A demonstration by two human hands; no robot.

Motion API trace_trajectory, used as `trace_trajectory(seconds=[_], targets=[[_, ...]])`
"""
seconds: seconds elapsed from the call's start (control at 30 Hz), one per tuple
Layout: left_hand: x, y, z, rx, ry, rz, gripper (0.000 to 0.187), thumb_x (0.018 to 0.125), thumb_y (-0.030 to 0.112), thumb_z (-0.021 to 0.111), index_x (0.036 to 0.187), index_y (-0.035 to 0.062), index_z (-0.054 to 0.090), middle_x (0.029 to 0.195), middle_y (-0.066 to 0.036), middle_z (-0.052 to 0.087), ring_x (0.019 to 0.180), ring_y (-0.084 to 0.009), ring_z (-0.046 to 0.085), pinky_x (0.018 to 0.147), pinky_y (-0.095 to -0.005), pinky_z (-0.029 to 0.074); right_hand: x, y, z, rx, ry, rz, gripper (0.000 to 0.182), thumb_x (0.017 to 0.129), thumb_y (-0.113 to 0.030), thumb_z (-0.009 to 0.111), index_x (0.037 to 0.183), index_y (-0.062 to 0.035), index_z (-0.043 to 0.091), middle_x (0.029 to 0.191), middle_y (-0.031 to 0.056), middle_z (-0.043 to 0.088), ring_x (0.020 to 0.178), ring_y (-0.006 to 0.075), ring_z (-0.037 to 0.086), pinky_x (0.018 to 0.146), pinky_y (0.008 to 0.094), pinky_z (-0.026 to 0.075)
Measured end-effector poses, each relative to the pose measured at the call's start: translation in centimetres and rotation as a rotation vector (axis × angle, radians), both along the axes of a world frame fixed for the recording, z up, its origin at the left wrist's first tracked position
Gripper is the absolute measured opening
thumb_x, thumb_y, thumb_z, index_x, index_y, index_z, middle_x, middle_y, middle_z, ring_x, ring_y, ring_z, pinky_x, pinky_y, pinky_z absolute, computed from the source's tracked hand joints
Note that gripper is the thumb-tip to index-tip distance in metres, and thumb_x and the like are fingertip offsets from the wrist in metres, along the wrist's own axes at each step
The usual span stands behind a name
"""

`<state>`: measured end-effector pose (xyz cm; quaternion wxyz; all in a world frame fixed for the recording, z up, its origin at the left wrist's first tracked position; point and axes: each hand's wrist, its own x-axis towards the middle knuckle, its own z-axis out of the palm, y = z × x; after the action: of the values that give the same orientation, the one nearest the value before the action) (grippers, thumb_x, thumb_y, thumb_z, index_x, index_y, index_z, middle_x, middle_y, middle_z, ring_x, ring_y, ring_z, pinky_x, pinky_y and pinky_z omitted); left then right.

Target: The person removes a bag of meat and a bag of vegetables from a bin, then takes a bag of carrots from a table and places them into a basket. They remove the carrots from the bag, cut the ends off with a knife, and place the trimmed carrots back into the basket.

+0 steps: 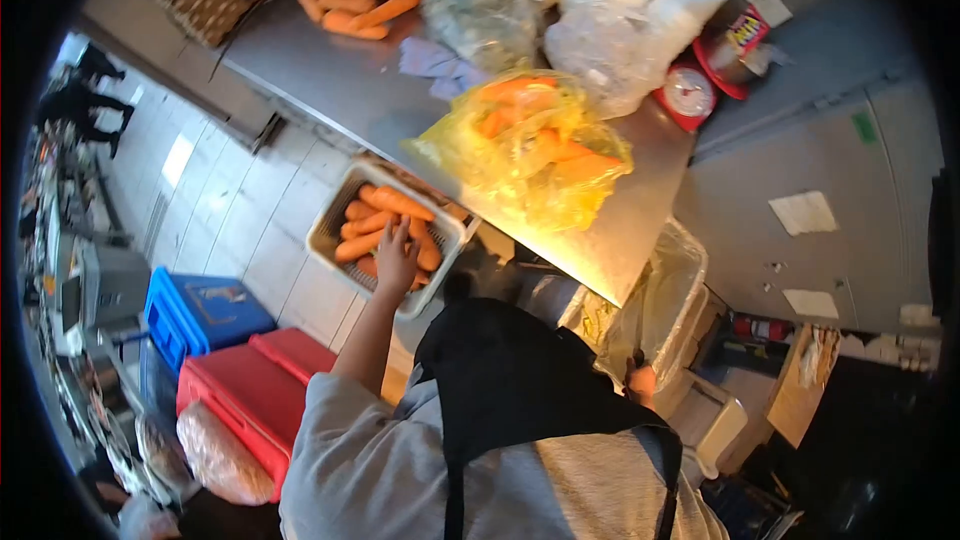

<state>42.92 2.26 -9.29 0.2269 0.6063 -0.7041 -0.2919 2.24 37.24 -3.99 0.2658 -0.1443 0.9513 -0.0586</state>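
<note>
My left hand (397, 262) reaches into a pale plastic crate (322, 233), its fingers apart over the carrots (362, 248) and seeming to touch them. Several whole carrots lie in the crate beside the steel table. On my other side, my right hand (641, 382) is near a bin lined with clear plastic (683, 285). It looks closed around a small dark object (637, 358) whose kind I cannot make out. Light peelings (597, 320) show inside the bin. A yellow plastic bag of carrots (530, 145) rests on the table's near part.
More carrots (365, 0), a lilac cloth (440, 67), clear bags (610, 50) and a red dial scale (690, 93) are on the steel table (330, 68). Blue (210, 310) and red (250, 380) boxes stand at the left. Another person (85, 105) is far back left.
</note>
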Motion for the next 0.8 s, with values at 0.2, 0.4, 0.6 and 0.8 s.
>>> trace_trajectory(seconds=[0.2, 0.4, 0.6, 0.8], targets=[[-13.2, -6.2, 16.9, -0.519, 0.181, -0.33, 0.027, 0.078, 0.002, 0.056, 0.105, 0.0049, 0.058, 0.1, -0.015, 0.06, 0.091, -0.0358, 0.055, 0.079, -0.0403, 0.045, 1.0, 2.9, -2.8, -0.021, 0.011, -0.086, 0.044, 0.083, -0.04, 0.06, 0.095, 0.0023, 0.053, 0.064, 0.0207, 0.061, 0.052, 0.0294, 0.063, 0.05, 0.0397, 0.05], [-20.5, -11.4, 15.1, -0.553, 0.186, -0.592, 0.02, 0.072, 0.0, 0.054, 0.09, 0.006, 0.061, 0.09, -0.012, 0.059, 0.085, -0.0342, 0.056, 0.074, -0.0426, 0.046, 4.9, 4.7, -0.5, 0.031, -0.054, -0.239, 0.045, 0.082, -0.039, 0.061, 0.092, 0.0048, 0.057, 0.071, 0.0223, 0.063, 0.062, 0.0303, 0.065, 0.061, 0.0405, 0.051], [-22.6, -10.8, 15.5, -0.755, 0.073, -0.843, 0.02, 0.069, 0.006, 0.059, 0.088, 0.005, 0.06, 0.091, -0.011, 0.057, 0.087, -0.033, 0.055, 0.072, -0.0433, 0.046, 5.6, 7.7, -3.5, -0.086, -0.093, -0.442, 0.042, 0.083, -0.036, 0.061, 0.091, 0.005, 0.052, 0.066, 0.0176, 0.061, 0.048, 0.0257, 0.061, 0.043, 0.0368, 0.049], [-17.8, -11.6, 10.8, -0.576, -0.189, -0.45, 0.026, 0.075, 0.01, 0.058, 0.1, 0.0047, 0.056, 0.103, -0.013, 0.052, 0.094, -0.0333, 0.054, 0.078, -0.0427, 0.048, 4.9, 8.7, -6.3, -0.175, -0.082, -0.425, 0.035, 0.084, -0.029, 0.061, 0.084, 0.004, 0.051, 0.056, 0.0122, 0.056, 0.044, 0.0228, 0.058, 0.04, 0.0363, 0.045]])
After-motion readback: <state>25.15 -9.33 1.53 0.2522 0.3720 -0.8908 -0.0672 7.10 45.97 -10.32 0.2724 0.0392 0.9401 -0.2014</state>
